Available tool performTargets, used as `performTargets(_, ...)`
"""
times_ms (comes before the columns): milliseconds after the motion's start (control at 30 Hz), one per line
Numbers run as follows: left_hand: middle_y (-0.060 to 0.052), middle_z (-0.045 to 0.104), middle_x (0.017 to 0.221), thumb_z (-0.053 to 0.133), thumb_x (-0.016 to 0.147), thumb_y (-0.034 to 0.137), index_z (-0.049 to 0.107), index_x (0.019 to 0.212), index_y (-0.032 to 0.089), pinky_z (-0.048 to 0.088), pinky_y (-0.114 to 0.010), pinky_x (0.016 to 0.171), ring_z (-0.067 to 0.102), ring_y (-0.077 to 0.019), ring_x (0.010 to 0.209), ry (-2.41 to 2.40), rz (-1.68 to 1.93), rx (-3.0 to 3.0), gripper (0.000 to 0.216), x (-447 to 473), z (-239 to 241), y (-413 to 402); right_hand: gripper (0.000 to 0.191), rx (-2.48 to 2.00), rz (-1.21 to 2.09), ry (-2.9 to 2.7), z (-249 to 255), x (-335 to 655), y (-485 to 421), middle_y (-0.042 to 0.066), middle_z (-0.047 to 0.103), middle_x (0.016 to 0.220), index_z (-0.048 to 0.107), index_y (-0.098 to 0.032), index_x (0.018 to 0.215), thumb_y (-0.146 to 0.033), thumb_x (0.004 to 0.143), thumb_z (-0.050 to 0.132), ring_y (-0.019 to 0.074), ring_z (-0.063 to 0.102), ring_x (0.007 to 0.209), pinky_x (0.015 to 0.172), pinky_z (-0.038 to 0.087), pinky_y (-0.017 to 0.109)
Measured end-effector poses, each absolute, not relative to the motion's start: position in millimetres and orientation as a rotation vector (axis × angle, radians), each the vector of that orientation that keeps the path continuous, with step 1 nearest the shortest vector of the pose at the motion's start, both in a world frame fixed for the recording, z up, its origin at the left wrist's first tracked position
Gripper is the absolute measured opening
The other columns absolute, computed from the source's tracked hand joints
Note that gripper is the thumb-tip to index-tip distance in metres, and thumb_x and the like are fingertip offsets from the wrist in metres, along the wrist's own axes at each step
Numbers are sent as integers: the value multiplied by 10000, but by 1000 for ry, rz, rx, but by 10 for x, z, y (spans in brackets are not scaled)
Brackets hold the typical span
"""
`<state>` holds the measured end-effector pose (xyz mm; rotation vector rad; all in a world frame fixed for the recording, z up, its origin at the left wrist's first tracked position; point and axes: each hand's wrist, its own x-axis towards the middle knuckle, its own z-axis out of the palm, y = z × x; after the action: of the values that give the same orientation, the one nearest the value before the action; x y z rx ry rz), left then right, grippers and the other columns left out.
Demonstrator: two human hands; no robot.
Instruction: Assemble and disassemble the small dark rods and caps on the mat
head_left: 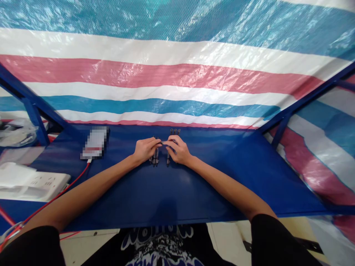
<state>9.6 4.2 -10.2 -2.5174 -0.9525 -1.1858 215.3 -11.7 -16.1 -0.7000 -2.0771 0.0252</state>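
Observation:
My left hand is closed, its thumb and fingertips pinched together over the blue tabletop. My right hand faces it with curled fingers, its fingertips close to those of the left. Between the two sets of fingertips shows a small dark piece, too small to name. Several slim dark metallic rods lie side by side below my left hand, partly covered by it. Another such rod lies under my right fingers. Behind my right hand, small metal cylinders with hollow ends stand in a row.
The blue table backs onto a striped plastic sheet. A phone, blurred out, lies at left, with a red cable running toward my left arm. A white power strip sits further left. Blue frame bars slant along both sides.

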Motion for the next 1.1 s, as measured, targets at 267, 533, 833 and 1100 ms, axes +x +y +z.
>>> performTargets(267,-25,683,727,449,966,340,685,916,170,424,-195,579,621,-100,645,-1031,-1156,-2513,295,93,-124,31,298,-689,54,-2068,-168,2161,-92,119,514,1063,629,-204,1103,-130,870,458,202,532,965,754,532,347)
performTargets(533,-12,678,712,458,965,325,680,927,160,406,-198,561,625,-100,636,-996,-1199,-2504,279,90,-110,22,276,-661,12,-2075,-109,2127,-108,120,503,1020,624,-182,1035,-90,844,447,195,528,963,719,530,319)
performTargets(833,-12,676,698,481,954,329,682,897,169,404,-196,554,616,-97,618,-997,-1244,-2495,264,86,-107,33,246,-649,47,-2074,-127,2106,-120,123,522,1019,614,-174,1016,-98,853,447,201,535,973,731,516,321)
performTargets(1100,-29,677,724,481,945,358,687,916,184,443,-215,603,596,-102,609,-903,-1134,-2505,271,88,-123,44,205,-760,138,-2036,-89,2108,-137,125,598,984,579,-152,1045,-270,932,455,213,570,952,843,507,372)
